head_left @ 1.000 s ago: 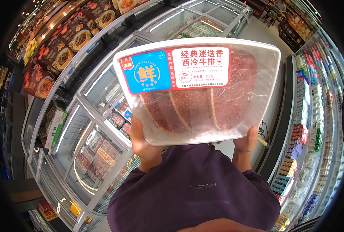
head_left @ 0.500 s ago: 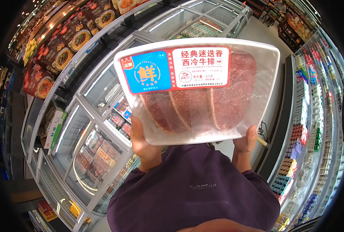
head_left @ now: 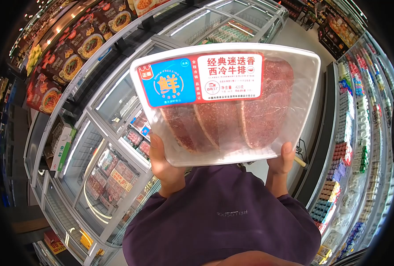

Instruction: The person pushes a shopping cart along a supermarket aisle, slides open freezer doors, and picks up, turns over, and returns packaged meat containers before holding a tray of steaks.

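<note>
A white tray of steaks point(head_left: 267, 119) under clear film is held up before me, tilted so its top faces the camera. Three dark red slices show through the film. A blue, red and white label point(head_left: 230, 77) runs along the upper part. My left hand point(head_left: 165, 166) grips the lower left corner, thumb on the near edge. At the lower right corner, my right hand point(head_left: 282, 162) holds on with its thumb against the rim. The other fingers of both hands are hidden behind the tray.
Glass-topped freezers point(head_left: 112, 173) with packaged meat stand on the left. Noodle-dish posters point(head_left: 73, 66) hang above them. On the right runs a refrigerated shelf point(head_left: 352, 150) filled with small drink packs. A green and white box point(head_left: 64, 148) sits on the freezer edge.
</note>
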`<control>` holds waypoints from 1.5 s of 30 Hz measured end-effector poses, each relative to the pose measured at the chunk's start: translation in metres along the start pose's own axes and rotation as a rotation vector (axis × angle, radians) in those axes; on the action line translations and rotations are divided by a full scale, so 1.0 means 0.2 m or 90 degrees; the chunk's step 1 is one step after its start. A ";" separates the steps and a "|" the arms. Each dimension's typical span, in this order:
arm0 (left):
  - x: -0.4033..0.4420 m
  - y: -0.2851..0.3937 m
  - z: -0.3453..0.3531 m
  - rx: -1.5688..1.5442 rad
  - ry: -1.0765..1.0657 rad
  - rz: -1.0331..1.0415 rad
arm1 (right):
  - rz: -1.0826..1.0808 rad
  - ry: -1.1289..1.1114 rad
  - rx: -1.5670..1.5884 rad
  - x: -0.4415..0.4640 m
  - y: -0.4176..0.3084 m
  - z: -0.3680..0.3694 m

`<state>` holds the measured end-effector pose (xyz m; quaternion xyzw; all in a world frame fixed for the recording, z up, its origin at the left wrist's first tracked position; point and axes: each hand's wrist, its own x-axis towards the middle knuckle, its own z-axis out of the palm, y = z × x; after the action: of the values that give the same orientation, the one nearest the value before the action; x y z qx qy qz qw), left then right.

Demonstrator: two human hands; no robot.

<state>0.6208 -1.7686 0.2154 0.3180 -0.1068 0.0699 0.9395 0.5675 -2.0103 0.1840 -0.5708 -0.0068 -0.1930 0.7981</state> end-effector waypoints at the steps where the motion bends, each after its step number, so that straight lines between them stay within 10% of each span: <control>1: 0.00 0.00 0.00 0.003 -0.001 0.000 | 0.002 0.000 0.002 0.00 -0.01 0.01; 45: -0.02 0.00 0.02 0.003 0.033 0.009 | -0.012 -0.021 0.001 -0.01 0.00 -0.02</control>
<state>0.6174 -1.7713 0.2174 0.3175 -0.0843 0.0851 0.9407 0.5639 -2.0123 0.1827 -0.5729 -0.0252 -0.1909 0.7967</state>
